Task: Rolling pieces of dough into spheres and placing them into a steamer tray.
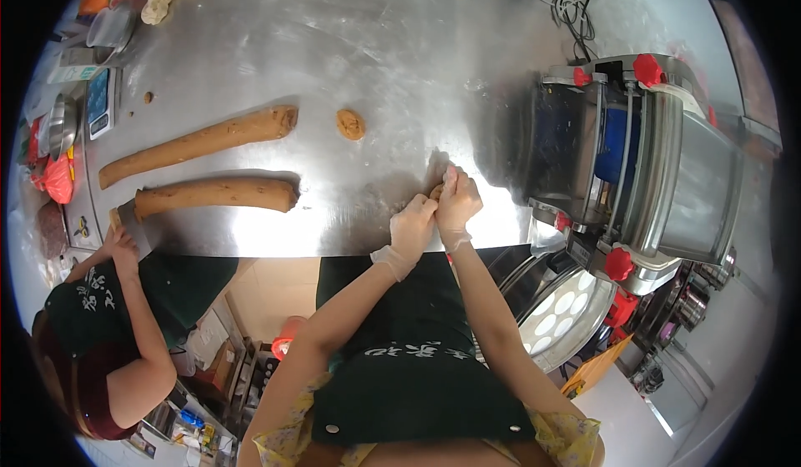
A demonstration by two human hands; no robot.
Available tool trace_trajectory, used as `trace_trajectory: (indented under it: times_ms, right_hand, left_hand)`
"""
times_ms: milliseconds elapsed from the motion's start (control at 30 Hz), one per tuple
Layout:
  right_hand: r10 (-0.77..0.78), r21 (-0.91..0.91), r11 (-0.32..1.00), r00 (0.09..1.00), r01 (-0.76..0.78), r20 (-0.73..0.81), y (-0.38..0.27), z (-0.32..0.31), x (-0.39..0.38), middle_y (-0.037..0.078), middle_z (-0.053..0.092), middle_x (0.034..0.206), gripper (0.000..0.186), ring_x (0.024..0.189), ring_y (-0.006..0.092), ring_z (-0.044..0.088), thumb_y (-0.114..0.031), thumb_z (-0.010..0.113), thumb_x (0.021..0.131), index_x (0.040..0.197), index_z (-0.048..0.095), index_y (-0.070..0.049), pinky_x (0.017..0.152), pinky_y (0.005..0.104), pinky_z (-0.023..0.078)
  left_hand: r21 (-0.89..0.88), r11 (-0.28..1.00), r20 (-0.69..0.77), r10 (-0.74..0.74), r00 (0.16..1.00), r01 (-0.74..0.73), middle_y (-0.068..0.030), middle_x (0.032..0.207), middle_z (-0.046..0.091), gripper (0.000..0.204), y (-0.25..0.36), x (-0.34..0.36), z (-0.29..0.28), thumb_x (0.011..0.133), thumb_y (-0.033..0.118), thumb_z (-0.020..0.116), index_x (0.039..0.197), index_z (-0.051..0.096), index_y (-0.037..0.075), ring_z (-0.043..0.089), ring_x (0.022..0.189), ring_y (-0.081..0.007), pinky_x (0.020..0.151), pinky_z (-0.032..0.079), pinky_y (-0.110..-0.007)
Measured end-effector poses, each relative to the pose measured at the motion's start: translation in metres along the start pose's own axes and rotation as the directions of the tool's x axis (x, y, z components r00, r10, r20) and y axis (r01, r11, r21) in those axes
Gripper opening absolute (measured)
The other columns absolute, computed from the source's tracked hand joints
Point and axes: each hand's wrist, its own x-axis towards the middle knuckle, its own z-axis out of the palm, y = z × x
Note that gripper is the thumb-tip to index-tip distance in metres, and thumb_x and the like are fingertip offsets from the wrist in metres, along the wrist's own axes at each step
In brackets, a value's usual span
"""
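A small piece of brown dough (435,192) shows between my two hands at the table's near edge, mostly covered by the fingers. My left hand (411,230), in a clear thin glove, is closed against it. From the other side my right hand (458,202), gloved alike, curls round it with the fingers bent. Farther off lies a rough, flattened lump of brown dough (350,124), touched by neither hand. To the left rest two long brown dough logs, the far one (200,143) slanting and the near one (217,196) almost level.
At the left, a co-worker's hands (122,246) hold a scraper (132,215) by the near log's end. A scale (101,104) stands behind. On my right is a roller machine (634,158) with red knobs; below it sits a round tray (602,331) bearing white discs.
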Motion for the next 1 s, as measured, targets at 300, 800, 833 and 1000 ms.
trace_trajectory:
  times_ms: [300, 800, 833, 1000]
  right_hand:
    - [0.01, -0.034, 0.999, 0.983, -0.003, 0.183, 0.012, -0.014, 0.004, 0.009, 0.061, 0.066, 0.018, 0.057, 0.0297, 0.061, -0.025, 0.067, 0.093, 0.082, 0.063, -0.011, 0.051, 0.0426, 0.049]
    - [0.426, 0.276, 0.786, 0.808, -0.553, 0.407, 0.014, -0.033, 0.015, 0.012, 0.066, 0.071, 0.035, 0.068, 0.0288, 0.066, -0.031, 0.048, 0.103, 0.099, 0.07, -0.004, 0.066, 0.0384, 0.052]
    - [0.366, 0.201, 0.875, 0.874, -0.44, 0.32, 0.014, -0.03, 0.007, 0.013, 0.067, 0.077, 0.029, 0.072, 0.0312, 0.066, -0.028, 0.052, 0.101, 0.098, 0.07, -0.005, 0.067, 0.0405, 0.053]
    - [0.074, 0.038, 0.997, 0.995, -0.071, -0.072, 0.006, -0.011, -0.018, 0.012, 0.064, 0.08, 0.01, 0.075, 0.0342, 0.064, -0.014, 0.067, 0.091, 0.098, 0.067, -0.007, 0.069, 0.0448, 0.053]
  left_hand:
    - [0.05, 0.991, -0.03, 0.123, 0.992, -0.121, -0.0041, 0.097, 0.059, 0.012, 0.001, 0.012, -0.004, 0.082, 0.013, 0.067, 0.094, 0.067, 0.012, 0.061, 0.092, -0.0246, 0.071, 0.055, -0.038]
    - [0.047, 0.978, 0.393, 0.169, 0.904, -0.204, -0.0149, 0.114, 0.057, 0.026, 0.011, 0.038, -0.014, 0.079, 0.009, 0.068, 0.104, 0.065, 0.004, 0.052, 0.115, -0.0334, 0.091, 0.051, -0.038]
    - [0.05, 0.977, 0.399, 0.172, 0.901, -0.208, -0.0149, 0.114, 0.057, 0.026, 0.003, 0.029, -0.011, 0.079, 0.009, 0.068, 0.104, 0.065, 0.004, 0.052, 0.115, -0.0334, 0.091, 0.051, -0.038]
    - [0.273, 0.635, 0.234, 0.685, 0.69, -0.723, -0.0111, 0.113, 0.057, 0.023, -0.029, -0.001, -0.014, 0.082, 0.008, 0.058, 0.101, 0.065, -0.004, 0.053, 0.112, -0.0305, 0.094, 0.051, -0.037]
